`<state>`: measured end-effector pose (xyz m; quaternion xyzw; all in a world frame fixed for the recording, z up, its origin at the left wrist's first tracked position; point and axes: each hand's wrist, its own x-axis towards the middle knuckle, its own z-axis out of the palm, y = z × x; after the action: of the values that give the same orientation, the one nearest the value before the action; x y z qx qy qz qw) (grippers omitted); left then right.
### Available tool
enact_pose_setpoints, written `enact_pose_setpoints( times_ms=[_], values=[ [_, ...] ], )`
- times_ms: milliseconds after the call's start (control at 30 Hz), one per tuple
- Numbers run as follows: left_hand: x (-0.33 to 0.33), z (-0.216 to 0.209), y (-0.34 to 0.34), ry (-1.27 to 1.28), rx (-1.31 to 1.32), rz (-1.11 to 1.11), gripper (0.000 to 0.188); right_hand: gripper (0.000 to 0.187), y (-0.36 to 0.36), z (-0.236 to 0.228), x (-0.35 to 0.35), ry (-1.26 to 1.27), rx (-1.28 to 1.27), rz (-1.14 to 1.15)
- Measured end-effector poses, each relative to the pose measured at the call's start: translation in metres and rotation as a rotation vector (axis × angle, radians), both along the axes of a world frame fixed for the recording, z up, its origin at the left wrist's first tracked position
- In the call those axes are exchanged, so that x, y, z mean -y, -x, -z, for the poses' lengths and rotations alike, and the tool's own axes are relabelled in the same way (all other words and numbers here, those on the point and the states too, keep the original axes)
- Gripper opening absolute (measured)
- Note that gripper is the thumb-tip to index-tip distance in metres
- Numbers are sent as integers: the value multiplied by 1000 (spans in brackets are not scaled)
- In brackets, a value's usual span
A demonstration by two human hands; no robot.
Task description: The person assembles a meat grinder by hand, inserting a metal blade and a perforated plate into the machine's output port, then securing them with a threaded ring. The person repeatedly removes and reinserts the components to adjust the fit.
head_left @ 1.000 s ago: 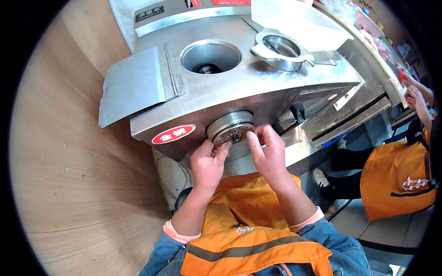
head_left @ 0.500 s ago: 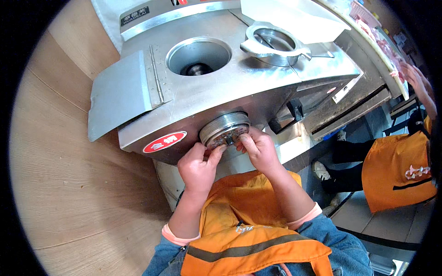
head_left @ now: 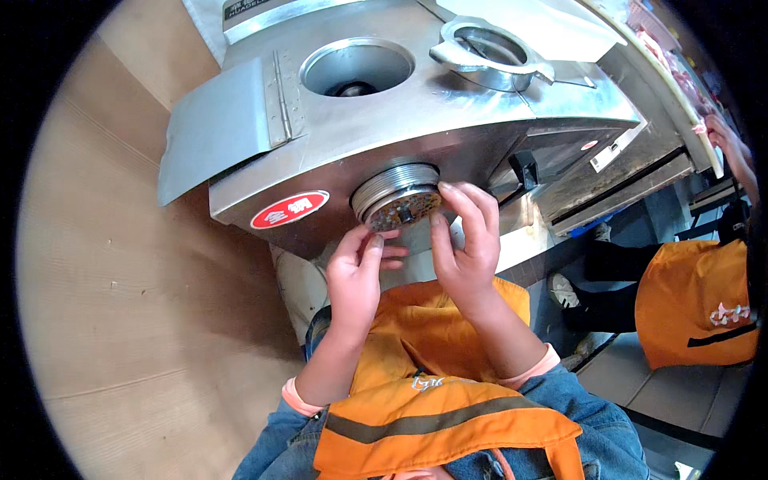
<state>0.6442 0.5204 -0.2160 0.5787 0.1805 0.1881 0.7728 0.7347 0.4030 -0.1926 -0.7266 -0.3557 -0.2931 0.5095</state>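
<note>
A perforated round metal plate (head_left: pixel 404 210) sits at the mouth of the threaded outlet (head_left: pixel 397 183) of a steel meat grinder (head_left: pixel 472 132). Bits of residue show in its holes, and a dark stub sticks out at its centre. My left hand (head_left: pixel 355 268) is just under the plate's lower left edge, fingers apart, the thumb tip close to the rim. At the plate's right edge is my right hand (head_left: pixel 470 244), its fingers stretched and the fingertips by the rim. Whether the fingertips press on it is hard to tell.
On top of the grinder are an open feed hole (head_left: pixel 358 70), a hinged metal flap (head_left: pixel 216 132) and a loose metal ring with lugs (head_left: pixel 490 54). A black handle (head_left: pixel 524 170) juts from the front. A co-worker in an orange apron (head_left: pixel 696 304) stands at the right, beside a counter with meat.
My fingers have loosened from the plate's face and spread out to its edges. More of the plate shows now. The view has shifted, so the grinder appears higher.
</note>
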Motion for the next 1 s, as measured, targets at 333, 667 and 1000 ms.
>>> enact_pose_setpoints(
  times_ms=[333, 667, 1000],
  values=[
    [16, -12, 15, 633, 174, 122, 43, 40, 1, 11, 6, -4, -60, -66],
    [28, -26, 29, 347, 289, -68, 48, 57, 30, 23, -12, -352, -667, -312],
    [31, -25, 20, 397, 317, -63, 58, 55, 36, 5, -11, -438, -916, -381]
  ],
)
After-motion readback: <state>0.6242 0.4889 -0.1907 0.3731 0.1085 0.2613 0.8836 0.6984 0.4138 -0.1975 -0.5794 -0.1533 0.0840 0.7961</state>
